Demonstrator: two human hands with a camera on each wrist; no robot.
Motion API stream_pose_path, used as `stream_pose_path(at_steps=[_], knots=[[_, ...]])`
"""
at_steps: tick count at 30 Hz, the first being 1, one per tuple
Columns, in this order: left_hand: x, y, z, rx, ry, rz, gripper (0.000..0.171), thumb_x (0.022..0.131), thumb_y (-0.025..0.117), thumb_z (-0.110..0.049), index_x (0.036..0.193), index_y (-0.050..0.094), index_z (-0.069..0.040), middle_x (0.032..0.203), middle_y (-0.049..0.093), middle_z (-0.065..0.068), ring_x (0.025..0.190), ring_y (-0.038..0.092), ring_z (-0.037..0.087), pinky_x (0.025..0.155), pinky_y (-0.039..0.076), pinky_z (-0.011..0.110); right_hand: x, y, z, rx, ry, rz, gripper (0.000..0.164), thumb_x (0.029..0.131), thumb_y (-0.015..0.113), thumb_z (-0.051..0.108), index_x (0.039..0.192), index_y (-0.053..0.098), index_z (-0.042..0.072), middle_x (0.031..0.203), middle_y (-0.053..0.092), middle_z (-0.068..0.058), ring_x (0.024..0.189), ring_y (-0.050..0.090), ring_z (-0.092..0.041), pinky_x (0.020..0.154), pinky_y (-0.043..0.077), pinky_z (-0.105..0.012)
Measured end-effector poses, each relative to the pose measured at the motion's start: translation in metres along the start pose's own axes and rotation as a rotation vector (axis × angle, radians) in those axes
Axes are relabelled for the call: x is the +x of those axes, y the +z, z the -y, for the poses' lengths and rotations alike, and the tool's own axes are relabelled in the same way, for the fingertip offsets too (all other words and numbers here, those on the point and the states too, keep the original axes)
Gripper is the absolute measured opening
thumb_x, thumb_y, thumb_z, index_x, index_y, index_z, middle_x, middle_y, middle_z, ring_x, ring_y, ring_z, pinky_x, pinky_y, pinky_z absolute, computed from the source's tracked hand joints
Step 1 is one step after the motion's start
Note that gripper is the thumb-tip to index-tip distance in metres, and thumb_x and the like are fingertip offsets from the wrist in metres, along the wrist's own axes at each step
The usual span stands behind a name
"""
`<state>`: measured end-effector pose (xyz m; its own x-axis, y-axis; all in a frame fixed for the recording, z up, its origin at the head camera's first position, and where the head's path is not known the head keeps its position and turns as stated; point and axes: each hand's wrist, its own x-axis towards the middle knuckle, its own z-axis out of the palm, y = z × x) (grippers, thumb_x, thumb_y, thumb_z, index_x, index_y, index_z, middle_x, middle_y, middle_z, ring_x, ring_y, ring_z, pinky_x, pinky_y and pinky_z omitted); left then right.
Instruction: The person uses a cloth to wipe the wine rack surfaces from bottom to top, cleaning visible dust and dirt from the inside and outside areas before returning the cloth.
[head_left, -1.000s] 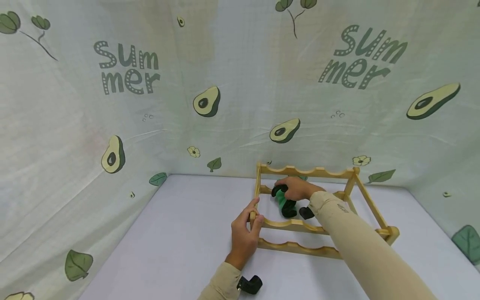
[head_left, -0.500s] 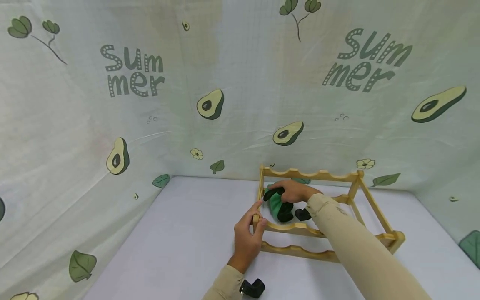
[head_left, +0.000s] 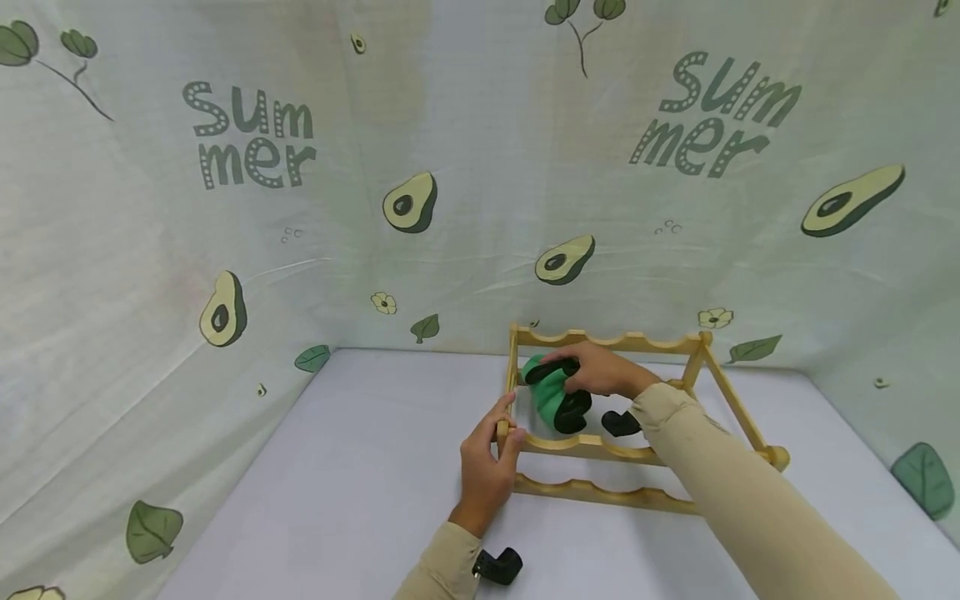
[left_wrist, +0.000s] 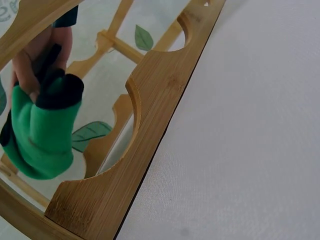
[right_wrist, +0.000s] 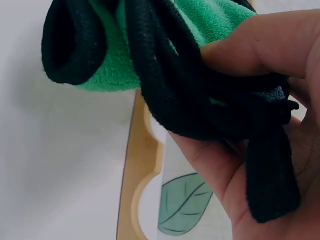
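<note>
Green cloth [head_left: 550, 402] being held inside rack [head_left: 577, 492], right of centre

The right hand [head_left: 600, 371] is pinching the cloth's black edge between thumb and fingers, within the rack's left end. The left hand [head_left: 483, 475] is gripping the rack's near-left corner, its fingers curling round the wood. The step appears to be handling the cloth there; the next move is probably calling for a steady rack and firm pinch. Scalloped front rail [head_left: 585, 448] and back rail [head_left: 636, 342] are bounding travel; room is opening rightward between them.
</note>
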<state>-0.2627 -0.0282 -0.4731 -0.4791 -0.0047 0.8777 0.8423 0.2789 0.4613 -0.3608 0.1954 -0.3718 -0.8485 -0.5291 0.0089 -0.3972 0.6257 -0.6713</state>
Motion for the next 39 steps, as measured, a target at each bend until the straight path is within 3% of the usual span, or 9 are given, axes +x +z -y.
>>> stream_pose_path(at_steps=[7, 18, 24, 30, 35, 39], knots=[[0.011, -0.007, -0.02, -0.004, -0.005, 0.007, 0.014, 0.086, 0.069, 0.008, 0.091, 0.057, 0.004, 0.124, 0.064, 0.03, 0.091, 0.061, 0.031, 0.076, 0.041, 0.016, -0.01, -0.005, 0.006, 0.056, -0.011, -0.056, 0.052, 0.083, 0.07, 0.0, 0.134, 0.064, 0.011, 0.135, 0.057, -0.017, 0.101, 0.057, -0.026, 0.082, 0.05, -0.036], [-0.006, 0.002, 0.013, 0.012, 0.004, 0.003, 0.013, 0.09, 0.07, 0.0, 0.097, 0.06, -0.003, 0.131, 0.064, 0.02, 0.101, 0.063, 0.025, 0.08, 0.045, 0.022, -0.012, -0.015, 0.013, 0.11, -0.074, -0.191, 0.054, 0.081, 0.071, -0.002, 0.134, 0.063, 0.01, 0.135, 0.059, -0.015, 0.11, 0.057, -0.028, 0.092, 0.047, -0.043], [-0.006, 0.001, 0.012, 0.008, 0.0, 0.007, 0.011, 0.093, 0.069, -0.005, 0.098, 0.059, -0.006, 0.133, 0.063, 0.016, 0.109, 0.064, 0.024, 0.081, 0.046, 0.023, -0.008, -0.014, 0.015, 0.108, -0.08, -0.26, 0.055, 0.082, 0.071, -0.001, 0.135, 0.063, 0.011, 0.136, 0.059, -0.014, 0.114, 0.057, -0.029, 0.094, 0.046, -0.045], [-0.006, 0.002, 0.011, 0.007, 0.006, 0.002, 0.015, 0.09, 0.071, -0.001, 0.098, 0.06, -0.007, 0.132, 0.064, 0.017, 0.111, 0.064, 0.029, 0.084, 0.046, 0.022, -0.006, -0.012, 0.018, 0.13, -0.077, -0.333, 0.055, 0.084, 0.07, -0.001, 0.136, 0.061, 0.012, 0.137, 0.057, -0.015, 0.114, 0.056, -0.03, 0.094, 0.046, -0.046], [-0.007, 0.002, 0.013, 0.01, -0.004, 0.009, 0.011, 0.096, 0.068, -0.01, 0.098, 0.059, -0.006, 0.135, 0.063, 0.012, 0.118, 0.063, 0.029, 0.086, 0.048, 0.025, -0.001, -0.009, 0.02, 0.064, -0.094, -0.434, 0.055, 0.082, 0.072, 0.0, 0.136, 0.062, 0.011, 0.138, 0.058, -0.016, 0.119, 0.055, -0.031, 0.099, 0.044, -0.049], [-0.009, 0.002, 0.015, 0.009, -0.015, 0.009, 0.01, 0.095, 0.068, -0.009, 0.098, 0.059, -0.006, 0.134, 0.063, 0.014, 0.115, 0.063, 0.026, 0.085, 0.048, 0.026, 0.007, -0.002, 0.018, -0.018, -0.138, -0.487, 0.057, 0.082, 0.072, 0.0, 0.137, 0.06, 0.01, 0.137, 0.057, -0.018, 0.124, 0.052, -0.034, 0.103, 0.041, -0.053]])
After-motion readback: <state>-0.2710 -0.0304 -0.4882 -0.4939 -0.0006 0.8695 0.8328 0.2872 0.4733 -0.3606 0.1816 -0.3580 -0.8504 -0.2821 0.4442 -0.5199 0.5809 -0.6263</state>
